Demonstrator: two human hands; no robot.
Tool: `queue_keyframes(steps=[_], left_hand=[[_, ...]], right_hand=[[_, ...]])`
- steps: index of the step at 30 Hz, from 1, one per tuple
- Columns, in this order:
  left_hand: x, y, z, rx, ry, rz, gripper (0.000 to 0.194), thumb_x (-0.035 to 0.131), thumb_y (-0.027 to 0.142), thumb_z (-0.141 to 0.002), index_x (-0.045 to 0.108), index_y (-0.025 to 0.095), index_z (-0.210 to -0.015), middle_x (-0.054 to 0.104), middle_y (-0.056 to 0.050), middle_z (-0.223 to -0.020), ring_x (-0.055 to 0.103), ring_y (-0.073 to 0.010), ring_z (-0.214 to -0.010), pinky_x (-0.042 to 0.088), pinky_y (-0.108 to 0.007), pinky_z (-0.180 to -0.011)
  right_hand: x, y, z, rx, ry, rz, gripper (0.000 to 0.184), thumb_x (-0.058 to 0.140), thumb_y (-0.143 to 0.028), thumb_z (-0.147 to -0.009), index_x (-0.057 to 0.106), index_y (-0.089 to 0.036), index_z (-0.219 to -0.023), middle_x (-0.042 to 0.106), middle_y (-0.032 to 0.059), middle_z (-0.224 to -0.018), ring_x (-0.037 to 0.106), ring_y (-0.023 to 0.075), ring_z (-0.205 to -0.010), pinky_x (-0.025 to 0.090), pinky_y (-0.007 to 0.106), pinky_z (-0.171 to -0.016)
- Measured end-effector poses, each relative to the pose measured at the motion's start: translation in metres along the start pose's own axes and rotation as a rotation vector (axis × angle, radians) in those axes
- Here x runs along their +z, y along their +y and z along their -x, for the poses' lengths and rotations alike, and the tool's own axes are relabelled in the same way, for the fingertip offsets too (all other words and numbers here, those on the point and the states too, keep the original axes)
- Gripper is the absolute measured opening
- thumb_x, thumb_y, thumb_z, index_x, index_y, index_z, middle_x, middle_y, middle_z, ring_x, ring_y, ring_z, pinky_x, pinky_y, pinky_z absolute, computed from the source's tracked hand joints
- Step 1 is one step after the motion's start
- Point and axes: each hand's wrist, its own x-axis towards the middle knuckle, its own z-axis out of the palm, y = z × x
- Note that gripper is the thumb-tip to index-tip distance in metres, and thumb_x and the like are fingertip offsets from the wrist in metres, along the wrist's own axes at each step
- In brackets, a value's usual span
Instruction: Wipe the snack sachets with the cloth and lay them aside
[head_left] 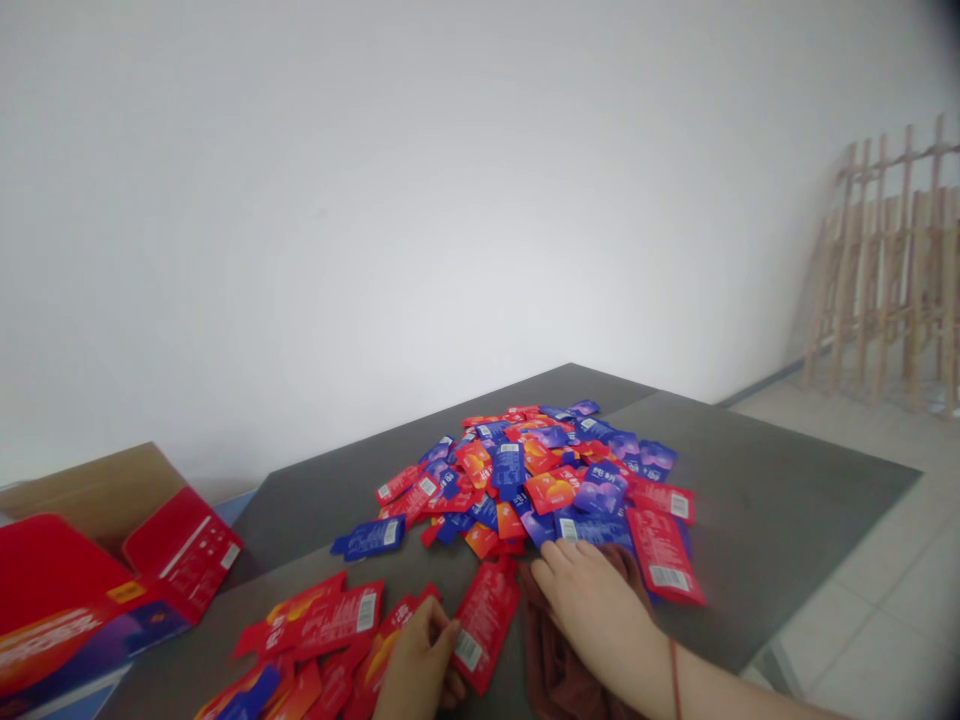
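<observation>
A heap of red and blue sachets (551,475) lies on the dark grey table (765,470). My right hand (596,605) rests flat on a dark red cloth (555,660) at the near edge of the heap, its fingers stretched toward the sachets and holding nothing. My left hand (420,665) sits low in the view with its fingers curled, pinching the edge of a red sachet (487,620). More red sachets (315,625) are laid side by side to the left of that hand.
An open red and purple carton (90,595) stands at the left with a brown cardboard box (97,490) behind it. A wooden lattice fence (892,300) leans against the white wall at the right, above a tiled floor (885,590).
</observation>
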Motion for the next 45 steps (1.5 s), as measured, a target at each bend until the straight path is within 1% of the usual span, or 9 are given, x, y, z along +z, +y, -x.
queue_keyframes(steps=[4,8,12,17,26,34,37,40,45], left_hand=[[0.004,-0.001,0.004,-0.046,-0.064,-0.035,0.024,0.021,0.028,-0.094,0.034,0.026,-0.074,0.056,0.004,-0.052,0.059,-0.0156,-0.042,0.036,-0.022,-0.038],[-0.003,0.004,0.013,0.074,-0.066,-0.185,0.029,0.040,0.030,-0.091,0.049,0.022,-0.065,0.061,-0.001,-0.058,0.064,-0.0189,-0.057,0.043,-0.027,-0.053],[-0.009,0.013,0.004,0.430,0.153,-0.441,0.029,0.039,0.012,-0.086,0.062,0.018,-0.101,0.068,-0.010,-0.106,0.062,-0.0226,-0.104,0.046,-0.038,-0.089],[-0.010,0.026,-0.029,0.794,0.008,-0.693,0.067,0.044,0.001,-0.073,0.052,0.030,-0.133,0.048,0.001,-0.146,0.037,-0.0168,-0.137,0.029,-0.040,-0.114],[-0.031,0.021,-0.014,0.721,0.002,-0.944,0.068,0.050,0.004,-0.065,0.058,0.029,-0.128,0.048,0.000,-0.147,0.038,-0.0255,-0.137,0.027,-0.048,-0.114],[-0.003,0.003,0.003,0.506,0.310,-1.026,0.011,0.060,0.023,-0.082,0.070,0.020,-0.087,0.071,-0.005,-0.093,0.063,-0.0284,-0.102,0.041,-0.050,-0.099],[-0.001,-0.015,-0.004,0.629,0.411,-1.053,0.012,0.064,0.026,-0.080,0.068,0.022,-0.091,0.072,-0.004,-0.096,0.064,-0.0275,-0.099,0.045,-0.046,-0.094],[-0.006,-0.034,-0.013,0.961,0.438,-1.068,0.030,0.062,0.026,-0.080,0.064,0.022,-0.109,0.072,-0.002,-0.108,0.066,-0.0208,-0.095,0.049,-0.032,-0.084],[-0.013,-0.052,-0.018,1.221,0.494,-1.117,0.036,0.051,0.018,-0.086,0.059,0.021,-0.120,0.071,0.003,-0.116,0.067,-0.0122,-0.093,0.048,-0.025,-0.079]], right_hand=[[0.000,-0.023,-0.017,0.054,-0.058,0.046,0.014,0.058,-0.007,-0.080,0.060,-0.019,-0.088,0.062,0.0081,-0.091,0.056,0.0252,-0.084,0.041,0.040,-0.074],[0.007,-0.038,-0.023,-0.084,-0.143,-0.078,0.014,0.064,-0.017,-0.077,0.061,-0.017,-0.091,0.062,0.0077,-0.091,0.055,0.0250,-0.083,0.041,0.039,-0.073],[0.011,-0.030,-0.023,-0.125,-0.137,-0.194,0.021,0.064,-0.024,-0.078,0.060,-0.016,-0.097,0.062,0.0077,-0.095,0.054,0.0252,-0.085,0.040,0.041,-0.075],[0.001,-0.017,-0.022,-0.299,-0.180,-0.227,0.021,0.065,-0.024,-0.080,0.061,-0.018,-0.099,0.064,0.0062,-0.104,0.054,0.0247,-0.095,0.039,0.040,-0.083],[0.005,-0.006,-0.026,-0.145,-0.149,-0.180,0.008,0.059,-0.016,-0.085,0.061,-0.021,-0.091,0.063,0.0026,-0.091,0.056,0.0218,-0.086,0.040,0.036,-0.075],[-0.011,-0.023,-0.041,-0.092,-0.039,-0.183,0.011,0.057,-0.014,-0.088,0.061,-0.021,-0.095,0.062,0.0048,-0.100,0.055,0.0241,-0.091,0.040,0.039,-0.077],[-0.001,-0.033,-0.029,-0.167,-0.060,-0.209,0.005,0.061,-0.028,-0.089,0.063,-0.024,-0.089,0.062,0.0033,-0.102,0.053,0.0243,-0.091,0.040,0.040,-0.078],[0.007,-0.031,-0.019,-0.171,-0.162,-0.240,0.031,0.070,-0.049,-0.079,0.065,-0.025,-0.097,0.060,0.0058,-0.110,0.052,0.0289,-0.098,0.040,0.045,-0.083],[0.021,-0.025,-0.017,0.088,-0.197,-0.051,0.016,0.060,-0.019,-0.083,0.064,-0.019,-0.099,0.061,0.0127,-0.094,0.055,0.0292,-0.087,0.042,0.044,-0.074]])
